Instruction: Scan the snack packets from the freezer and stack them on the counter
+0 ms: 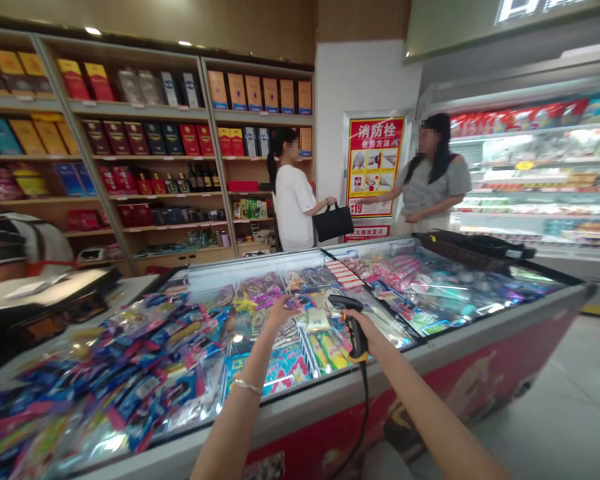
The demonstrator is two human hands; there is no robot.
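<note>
My right hand [361, 332] is wrapped round the handle of a black and yellow barcode scanner [359, 341], whose cord hangs down over the freezer's front. The scanner's head points left, above the glass lid. My left hand [279, 312] reaches over the freezer [325, 400], near a small colourful packet [300, 303]; its fingers are blurred, and whether it grips the packet is unclear. A bracelet circles the left wrist. Under the glass lie packaged ice creams, with a white packet [317, 320] between my hands.
A large heap of colourful packets [145, 360] covers the freezer's left part. Black bags [475, 250] rest on its far right. Beyond it stand two people, one holding a black handbag [334, 223]. Another person is at the left edge beside a counter. Shelves [160, 157] line the back wall.
</note>
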